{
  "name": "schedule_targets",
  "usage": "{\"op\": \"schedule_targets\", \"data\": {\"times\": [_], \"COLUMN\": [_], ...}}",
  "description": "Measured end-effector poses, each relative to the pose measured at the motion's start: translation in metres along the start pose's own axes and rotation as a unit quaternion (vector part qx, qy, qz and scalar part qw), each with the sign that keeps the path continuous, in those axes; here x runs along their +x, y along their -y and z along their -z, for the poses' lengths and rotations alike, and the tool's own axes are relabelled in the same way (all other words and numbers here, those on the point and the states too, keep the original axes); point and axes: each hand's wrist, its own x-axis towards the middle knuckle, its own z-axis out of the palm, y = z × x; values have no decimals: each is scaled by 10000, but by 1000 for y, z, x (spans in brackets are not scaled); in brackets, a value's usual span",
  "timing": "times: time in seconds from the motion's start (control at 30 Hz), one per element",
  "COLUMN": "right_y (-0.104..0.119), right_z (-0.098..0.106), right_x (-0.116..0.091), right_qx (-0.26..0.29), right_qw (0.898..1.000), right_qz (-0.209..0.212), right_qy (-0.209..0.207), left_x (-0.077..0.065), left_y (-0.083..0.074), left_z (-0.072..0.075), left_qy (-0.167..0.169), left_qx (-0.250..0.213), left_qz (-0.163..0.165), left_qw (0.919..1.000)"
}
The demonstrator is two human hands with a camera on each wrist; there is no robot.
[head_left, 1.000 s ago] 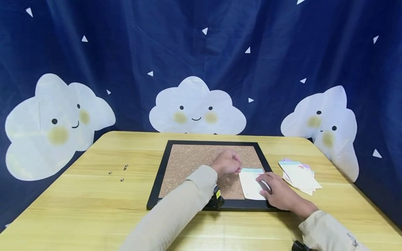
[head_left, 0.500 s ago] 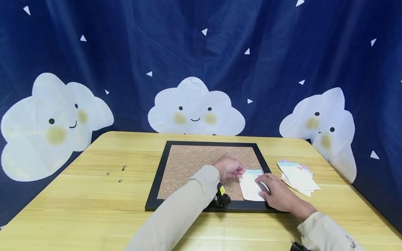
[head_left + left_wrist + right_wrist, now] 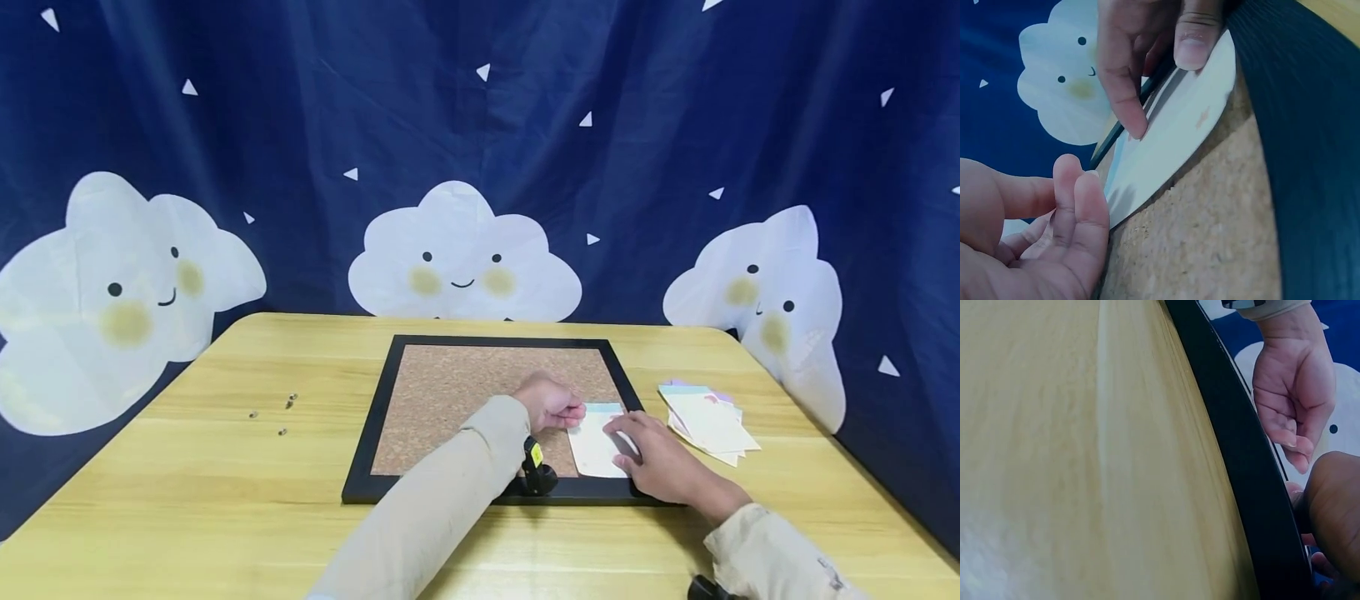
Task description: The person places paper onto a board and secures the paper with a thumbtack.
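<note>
A cream paper card (image 3: 594, 448) with a blue top band lies on the right part of the cork board (image 3: 453, 392). My right hand (image 3: 656, 454) holds it down, thumb (image 3: 1192, 50) and a finger (image 3: 1130, 115) set apart on its face, bowing it slightly between them. At the card's upper left corner, my left hand (image 3: 551, 404) brings thumb and fingertips together in a pinch; the small pin (image 3: 1093, 174) there is almost wholly hidden. The palm side of the left hand (image 3: 1294, 394) shows in the right wrist view.
The board has a black frame (image 3: 365, 446). Several tiny metallic pins (image 3: 288, 405) lie on the wooden table (image 3: 187, 483), left of the board. A loose stack of cards (image 3: 712, 423) sits to its right. A blue curtain (image 3: 420, 100) with clouds hangs behind.
My left hand has moved slightly right and down to the card's top left corner, its fingertips turned over it. The right hand keeps its place on the card. The head view has shifted slightly.
</note>
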Motion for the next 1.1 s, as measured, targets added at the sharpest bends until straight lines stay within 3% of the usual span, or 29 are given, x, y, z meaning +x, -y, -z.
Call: {"op": "schedule_targets", "data": {"times": [0.43, 0.83, 1.1], "right_y": [2, -1, 0], "right_z": [1, -2, 0], "right_x": [-1, -1, -1], "right_qx": [78, 82, 110], "right_qw": [10000, 10000, 9999], "right_qz": [-32, -41, -12], "right_qy": [-33, 12, -4], "left_x": [4, 5, 17], "left_y": [3, -2, -5], "left_z": [-12, -20, -21], "left_qy": [-122, -654, -796], "left_qx": [90, 1011, 1663], "left_qz": [-82, -123, -31], "left_qw": [9999, 9927, 9829]}}
